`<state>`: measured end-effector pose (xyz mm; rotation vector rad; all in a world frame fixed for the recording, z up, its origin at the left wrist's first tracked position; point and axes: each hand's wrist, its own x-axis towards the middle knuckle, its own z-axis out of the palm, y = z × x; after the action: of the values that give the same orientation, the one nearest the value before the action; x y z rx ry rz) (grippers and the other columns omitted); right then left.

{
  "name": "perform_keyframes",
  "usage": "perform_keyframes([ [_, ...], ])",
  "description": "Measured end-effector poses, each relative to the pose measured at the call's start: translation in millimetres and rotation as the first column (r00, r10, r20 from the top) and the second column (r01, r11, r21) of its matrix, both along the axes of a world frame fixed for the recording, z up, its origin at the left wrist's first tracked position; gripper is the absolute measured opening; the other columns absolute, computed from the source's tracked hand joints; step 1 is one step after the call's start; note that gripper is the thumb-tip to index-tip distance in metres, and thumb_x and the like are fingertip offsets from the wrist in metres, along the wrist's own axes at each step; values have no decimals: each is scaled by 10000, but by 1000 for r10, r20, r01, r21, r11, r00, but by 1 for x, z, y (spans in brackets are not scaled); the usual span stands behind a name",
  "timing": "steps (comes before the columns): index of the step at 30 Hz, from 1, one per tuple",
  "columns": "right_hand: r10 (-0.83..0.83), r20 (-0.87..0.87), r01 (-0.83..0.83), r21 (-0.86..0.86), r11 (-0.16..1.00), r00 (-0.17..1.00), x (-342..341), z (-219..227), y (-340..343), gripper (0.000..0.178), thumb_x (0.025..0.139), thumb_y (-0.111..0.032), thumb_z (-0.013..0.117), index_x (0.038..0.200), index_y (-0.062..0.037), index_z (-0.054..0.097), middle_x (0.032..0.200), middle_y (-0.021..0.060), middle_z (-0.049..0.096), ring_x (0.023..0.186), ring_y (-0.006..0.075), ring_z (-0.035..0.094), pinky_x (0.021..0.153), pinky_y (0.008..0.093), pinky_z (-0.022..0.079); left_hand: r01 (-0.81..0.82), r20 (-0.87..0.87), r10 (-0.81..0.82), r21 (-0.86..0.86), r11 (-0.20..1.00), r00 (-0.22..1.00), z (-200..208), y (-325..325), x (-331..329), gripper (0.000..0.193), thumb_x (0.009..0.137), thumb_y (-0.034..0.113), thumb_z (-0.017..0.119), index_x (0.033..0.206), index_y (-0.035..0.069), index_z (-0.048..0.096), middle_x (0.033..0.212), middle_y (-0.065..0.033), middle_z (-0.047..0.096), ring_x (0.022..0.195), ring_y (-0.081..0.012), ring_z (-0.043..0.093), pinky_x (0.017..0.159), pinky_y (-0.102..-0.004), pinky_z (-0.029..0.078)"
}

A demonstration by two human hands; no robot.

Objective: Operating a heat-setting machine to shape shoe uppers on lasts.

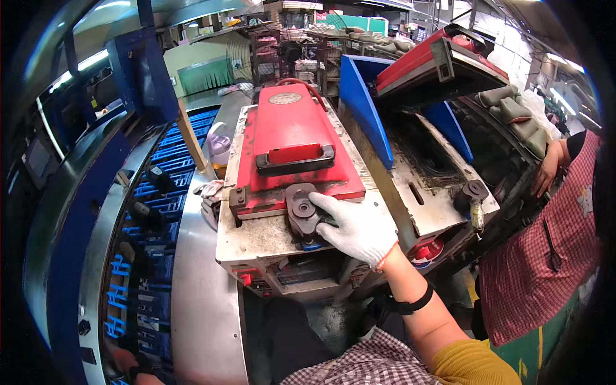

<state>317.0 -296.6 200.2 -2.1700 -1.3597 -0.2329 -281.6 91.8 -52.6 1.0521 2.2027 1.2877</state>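
Note:
In a white knit glove, my right hand point(358, 230) is closed around a dark metal latch point(303, 208) at the front edge of the machine's red lid. Its thumb lies over the latch's top, near a round bolt, and the other fingers curl behind the side. The red lid point(295, 128) is down on the worn pale machine top point(260, 240). A black-framed handle point(296, 159) stands just beyond the latch. At the lower left rim, bare skin with a dark band enters the view, seemingly my left hand or forearm point(126, 360); its fingers cannot be made out.
To the right, a second machine has its red lid point(443, 67) raised between blue side panels point(366, 109). A co-worker in a red checked apron point(545, 276) stands close by. On the left are a steel counter point(205, 308), a crumpled glove point(210, 196) and blue slatted racks point(170, 170).

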Motion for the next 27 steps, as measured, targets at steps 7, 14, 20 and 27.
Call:
perform_keyframes([
  [7,-31,-9,31,-19,999,999,-6,3,5,542,915,-307,722,1436,-175,648,1139,145,776,943,314,766,849,419,605,-65,453,-20,170,983,891,36,-25,-12,550,986,406,630,1437,92,621,1476,-209,583,1368,-460,521,1142,-735,324],
  [14,-10,-119,4,-47,999,993,-4,-1,-3,549,969,-289,643,1483,-110,568,1173,210,751,1007,380,744,907,459,586,-100,857,-158,235,967,492,111,-92,4,480,989,364,618,1380,87,655,1437,-198,597,1329,-484,525,1116,-798,299],
  [20,24,24,-29,232,972,999,-3,-4,-6,438,919,-260,671,1327,-99,669,1037,170,662,1044,361,666,915,482,538,328,913,-401,405,854,-83,162,-198,128,651,863,276,693,1477,101,566,1435,-250,575,1322,-526,522,1031,-802,439],
  [27,698,-481,-409,576,708,531,-56,-6,-56,812,1046,-239,666,1698,-44,224,1658,148,357,1362,281,543,1169,422,424,524,463,-624,846,99,-630,235,-271,311,904,822,385,673,1590,4,383,1562,-222,488,1408,-366,517,1211,-490,400],
])
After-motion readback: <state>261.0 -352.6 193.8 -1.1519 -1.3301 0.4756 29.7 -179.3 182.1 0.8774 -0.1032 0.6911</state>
